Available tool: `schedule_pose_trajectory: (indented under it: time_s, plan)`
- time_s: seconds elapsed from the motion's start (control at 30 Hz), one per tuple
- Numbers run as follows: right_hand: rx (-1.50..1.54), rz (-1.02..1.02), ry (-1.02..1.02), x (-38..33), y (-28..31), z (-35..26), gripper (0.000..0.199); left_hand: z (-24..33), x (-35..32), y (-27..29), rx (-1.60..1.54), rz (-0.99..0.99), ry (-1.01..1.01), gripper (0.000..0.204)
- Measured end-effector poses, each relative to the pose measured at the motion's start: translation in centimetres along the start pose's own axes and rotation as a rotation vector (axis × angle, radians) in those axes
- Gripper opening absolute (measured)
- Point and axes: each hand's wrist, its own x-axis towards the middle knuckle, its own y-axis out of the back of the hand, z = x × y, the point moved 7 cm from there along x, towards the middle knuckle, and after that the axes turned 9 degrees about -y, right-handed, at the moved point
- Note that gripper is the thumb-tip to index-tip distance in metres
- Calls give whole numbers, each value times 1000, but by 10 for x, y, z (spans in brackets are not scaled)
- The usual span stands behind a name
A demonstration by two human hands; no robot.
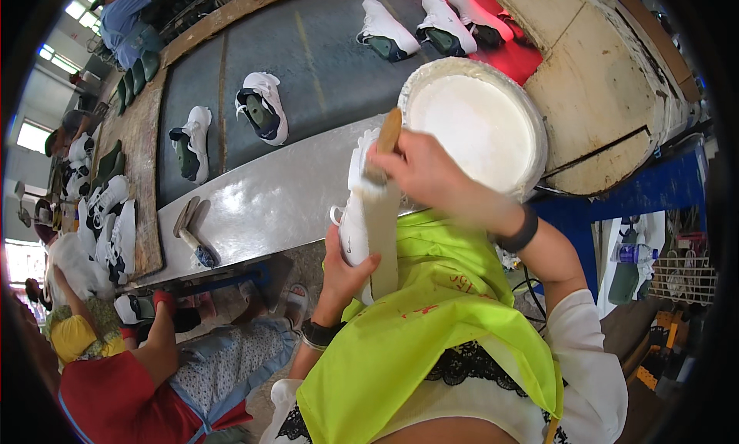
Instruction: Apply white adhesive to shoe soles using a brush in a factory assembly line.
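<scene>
My left hand grips a white lace-up sneaker from below, with the shoe turned on its side and its pale sole toward the right. In my right hand is a wooden-handled brush, its fingers closed round the handle. The bristles touch the toe end of the sole. Just behind my right hand stands a round tub with a crusted white rim, holding smooth white liquid.
A dark conveyor belt carries several white sneakers, some under red light. A hammer lies on the metal ledge. At left, a person in red handles a shoe beside a wooden board. A wire basket stands at right.
</scene>
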Motion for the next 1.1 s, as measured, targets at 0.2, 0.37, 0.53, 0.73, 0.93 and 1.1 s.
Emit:
schedule_pose_trajectory:
  time_s: [0.2,0.37,0.53,0.73,0.93,1.1]
  plan:
    - [65,191,68,32,24,26,25,4,-1,3,-39,-40,16,71]
    - [-54,378,-198,-18,10,73,24,-6,-7,14,-300,14,74,71]
    - [33,333,-134,-27,14,50,22,-6,-6,21,-365,36,134,71]
    - [153,403,98,11,16,29,23,3,-7,18,-355,20,104,70]
    - [-129,240,-121,-27,-2,52,23,-2,-3,18,-333,28,142,70]
    - [60,322,180,10,2,1,15,-5,-2,14,-157,-4,85,73]
